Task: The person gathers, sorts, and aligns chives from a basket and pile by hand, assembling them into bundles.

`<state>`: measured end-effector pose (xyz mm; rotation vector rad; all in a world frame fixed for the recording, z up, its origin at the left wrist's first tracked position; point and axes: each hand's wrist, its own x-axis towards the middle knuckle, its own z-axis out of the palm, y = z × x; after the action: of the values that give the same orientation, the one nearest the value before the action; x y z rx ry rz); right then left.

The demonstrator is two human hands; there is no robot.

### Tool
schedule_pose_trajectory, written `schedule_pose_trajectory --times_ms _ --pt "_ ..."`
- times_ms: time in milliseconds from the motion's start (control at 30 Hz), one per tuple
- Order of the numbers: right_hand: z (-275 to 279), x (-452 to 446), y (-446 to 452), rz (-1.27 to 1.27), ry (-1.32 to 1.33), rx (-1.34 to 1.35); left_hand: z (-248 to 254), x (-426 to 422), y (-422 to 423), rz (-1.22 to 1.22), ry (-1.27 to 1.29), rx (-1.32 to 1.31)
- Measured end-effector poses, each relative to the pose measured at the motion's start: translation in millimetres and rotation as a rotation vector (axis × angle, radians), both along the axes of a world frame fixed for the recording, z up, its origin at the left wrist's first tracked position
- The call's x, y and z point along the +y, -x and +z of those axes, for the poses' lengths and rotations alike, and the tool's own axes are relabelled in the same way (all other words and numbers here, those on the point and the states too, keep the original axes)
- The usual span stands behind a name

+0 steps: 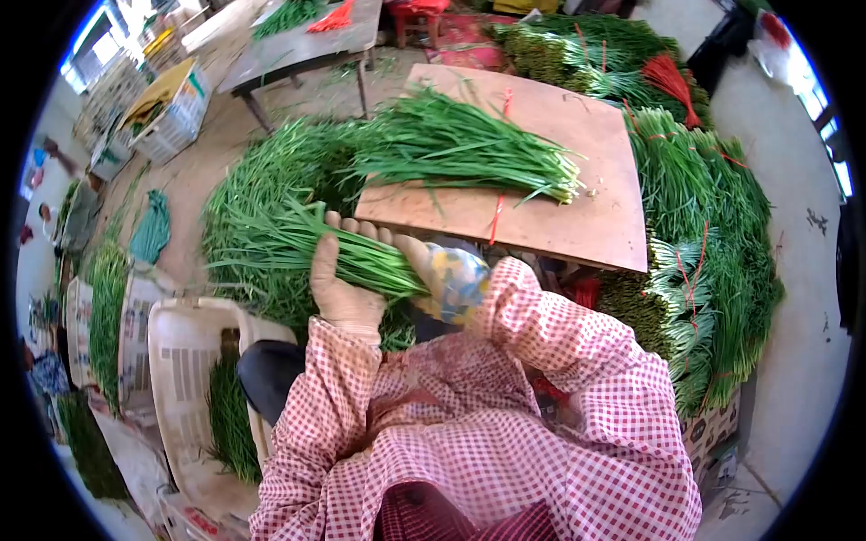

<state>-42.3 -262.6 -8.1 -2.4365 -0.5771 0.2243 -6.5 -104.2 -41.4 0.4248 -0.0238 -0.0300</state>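
A bunch of garlic chives [289, 245] lies across both my hands in front of my chest, its leaves pointing left. My left hand [343, 287] is wrapped around its middle, thumb up. At the stem end on the right, my right hand [435, 275] closes over the stalks, its wrist covered by a blue and yellow patterned cuff. Just beyond, a larger pile of chives [460, 144] rests on a wooden board [595, 216], with a red tie strip [497, 216] under it.
Loose chives [262, 180] are heaped left of the board. Tied bundles [695, 189] are stacked at the right, with red strips [669, 83] on top. A white plastic basket [185, 361] holding chives stands at my left. Farther back are a metal table [316, 41] and a crate [171, 113].
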Motion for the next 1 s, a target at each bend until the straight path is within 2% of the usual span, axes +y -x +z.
schedule_pose_trajectory --times_ms 33,67,100,133,167,267,300,367,400,433,467,500,533,600,633,667,700,733,767,833,867,900,933,967,1000 --pt "3.3 -15.1 -3.1 -0.029 0.031 0.090 0.7 -14.1 -4.9 -0.077 0.006 0.045" --pt "-39.4 -38.3 -11.6 -0.039 -0.109 -0.109 1.0 -24.4 -11.0 -0.151 0.012 0.090" --pt "-40.5 -59.2 -22.9 -0.099 -0.100 -0.016 3.3 -33.5 -25.9 -0.287 0.068 -0.040" --pt "-31.4 -76.5 -35.1 -0.096 -0.261 -0.126 12.0 -44.8 -43.6 -0.213 0.044 0.071" --pt "-22.7 -103.4 -46.0 -0.112 -0.225 -0.165 25.4 -55.4 -60.7 -0.139 0.018 0.182" --pt "4.6 -181.4 -74.4 -0.178 0.025 -0.319 65.7 -63.2 -112.7 -0.041 -0.077 0.233" --pt "31.3 -187.5 -71.0 -0.263 0.205 -0.290 73.0 -57.7 -130.4 -0.012 -0.087 0.274" --pt "32.8 -204.8 -83.7 -0.346 0.339 -0.217 69.0 -36.6 -167.1 -0.010 -0.078 0.192" --pt "4.0 -224.3 -97.2 -0.342 0.389 -0.176 65.5 -27.4 -181.1 0.087 -0.094 0.305" --pt "-26.0 -238.7 -109.3 -0.338 0.438 -0.133 64.5 -20.9 -185.0 0.197 -0.285 0.352" --pt "0.2 -211.7 -103.1 -0.446 0.643 0.183 46.7 -2.5 -195.0 0.246 -0.455 0.297" --pt "-36.7 -222.2 -104.1 -0.467 0.568 0.168 29.4 12.1 -201.7 0.293 -0.624 0.237" --pt "-41.4 -222.5 -102.8 -0.481 0.550 0.156 35.0 3.8 -190.3 0.293 -0.633 0.232" --pt "-43.4 -221.6 -102.6 -0.492 0.530 0.153 38.2 -27.7 -160.0 0.416 -1.083 -0.137" --pt "-39.0 -218.1 -100.4 -0.498 0.533 0.160 35.7 -53.5 -147.1 0.316 -1.110 -0.307" --pt "-36.6 -216.9 -101.3 -0.505 0.539 0.160 27.3 -74.7 -141.2 0.236 -1.380 -0.608" --pt "-40.0 -218.7 -106.1 -0.508 0.539 0.161 40.2 -105.4 -118.3 0.200 -1.667 -0.844" --pt "-46.2 -219.9 -110.6 -0.594 0.486 0.214 37.9 -132.4 -108.4 -0.004 -1.665 -1.073" --pt "-33.0 -217.2 -106.6 -0.638 0.427 0.278 31.9 -158.6 -109.2 -0.063 -1.657 -1.457" --pt "-6.6 -211.9 -98.7 -0.733 0.311 0.397 6.6 -200.0 -108.6 -0.200 -1.949 -1.697" --pt "-19.9 -224.6 -98.1 -0.566 0.209 0.300 -1.4 -212.2 -118.2 -0.232 -2.113 -1.697" --pt "-26.9 -219.4 -98.1 -0.490 0.370 0.204 -6.3 -222.7 -128.5 -0.270 -2.277 -1.691" --pt "-33.9 -214.2 -98.1 -0.422 0.533 0.098 -6.7 -225.1 -144.1 -0.298 -2.314 -1.597" --pt "-38.6 -216.0 -95.4 -0.428 0.527 0.107 -6.7 -228.2 -159.2 -0.516 -2.367 -1.446" --pt "-43.0 -219.1 -94.4 -0.469 0.406 0.059 -7.0 -230.9 -164.6 -0.569 -2.352 -1.417"
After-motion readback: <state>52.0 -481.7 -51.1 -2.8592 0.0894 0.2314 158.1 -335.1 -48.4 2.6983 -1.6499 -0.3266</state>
